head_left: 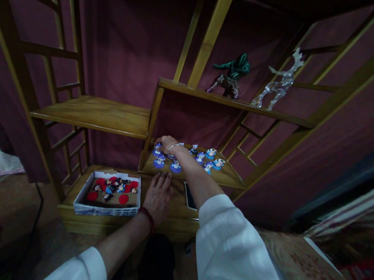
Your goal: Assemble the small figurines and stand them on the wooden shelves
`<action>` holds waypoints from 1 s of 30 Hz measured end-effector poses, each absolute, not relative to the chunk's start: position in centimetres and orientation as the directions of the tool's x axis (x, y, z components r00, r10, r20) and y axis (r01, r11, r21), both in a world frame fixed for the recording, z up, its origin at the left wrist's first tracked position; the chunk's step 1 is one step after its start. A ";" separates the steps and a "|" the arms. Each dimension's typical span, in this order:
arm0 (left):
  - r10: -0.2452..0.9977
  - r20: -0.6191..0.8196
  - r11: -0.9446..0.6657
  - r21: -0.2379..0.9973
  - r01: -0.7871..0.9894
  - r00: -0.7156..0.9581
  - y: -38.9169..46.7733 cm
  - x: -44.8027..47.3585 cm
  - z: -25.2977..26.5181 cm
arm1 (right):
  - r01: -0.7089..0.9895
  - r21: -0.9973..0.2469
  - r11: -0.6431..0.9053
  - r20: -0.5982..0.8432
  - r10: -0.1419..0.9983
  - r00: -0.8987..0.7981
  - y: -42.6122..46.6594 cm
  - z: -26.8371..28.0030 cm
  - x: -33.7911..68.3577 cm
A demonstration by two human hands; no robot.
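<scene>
My right hand reaches onto the middle shelf, its fingers curled down at a small purple-and-white figurine at the left end. The fingertips are partly hidden. Around it stand several similar figurines on round purple bases, among them a front one and another beside it. Farther right are figurines on blue bases, such as this one. My left hand lies flat on the lower wooden ledge with its fingers stretched out, holding nothing.
Left of my left hand, an open cardboard box holds small figurines and red round bases. A dark phone-like slab lies under my right forearm. Above, a green-and-brown figure and a clear deer figurine stand on the upper shelf.
</scene>
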State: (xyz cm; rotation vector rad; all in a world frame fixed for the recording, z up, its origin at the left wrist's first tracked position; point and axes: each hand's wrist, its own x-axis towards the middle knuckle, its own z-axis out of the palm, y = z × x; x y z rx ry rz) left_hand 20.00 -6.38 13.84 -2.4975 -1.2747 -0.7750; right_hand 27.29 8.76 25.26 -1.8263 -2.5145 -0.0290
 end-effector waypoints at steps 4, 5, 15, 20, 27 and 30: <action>0.688 0.553 -0.594 0.055 0.802 0.471 -6.3 20.1 13.5 | 0.949 -0.029 0.313 0.037 0.949 -0.312 8.7 25.2 27.5; 0.688 0.555 -0.593 0.060 0.803 0.467 -6.3 20.1 13.5 | 0.950 -0.037 0.311 0.035 0.950 -0.309 8.7 25.2 27.6; 0.692 0.553 -0.582 0.046 0.812 0.465 -6.3 20.1 13.5 | 0.931 -0.118 0.344 0.075 0.938 -0.338 8.1 25.8 27.7; 0.690 0.534 -0.598 0.042 0.800 0.488 -6.4 20.0 13.5 | 0.936 -0.099 0.336 0.169 0.933 -0.317 6.3 26.8 27.9; 0.696 0.515 -0.604 0.043 0.796 0.501 -6.5 20.1 13.6 | 0.942 -0.081 0.327 0.311 0.906 -0.288 3.4 27.0 28.2; 0.705 0.502 -0.608 0.063 0.791 0.502 -6.7 20.1 13.8 | 0.929 -0.097 0.356 0.376 0.878 -0.297 1.9 26.8 28.3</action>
